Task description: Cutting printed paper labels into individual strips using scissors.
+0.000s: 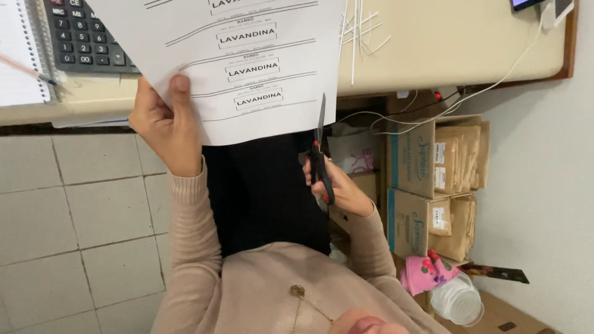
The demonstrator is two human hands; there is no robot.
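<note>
My left hand (162,124) grips the lower left corner of a white printed sheet (247,55) with rows of label strips, the thumb pressed on its front. My right hand (337,185) holds black-and-red scissors (320,154) by the handles, blades pointing up at the sheet's right edge near its bottom corner. The blades look nearly closed, just beside the paper. Both sleeves are beige.
A cream desk (445,43) carries thin paper offcuts (362,28), a black calculator (83,34) and a spiral notebook (18,55). Under the desk stand cardboard boxes (411,161) with brown bags, white cables (495,80), a pink floral cloth (427,272). Tiled floor (80,235) lies left.
</note>
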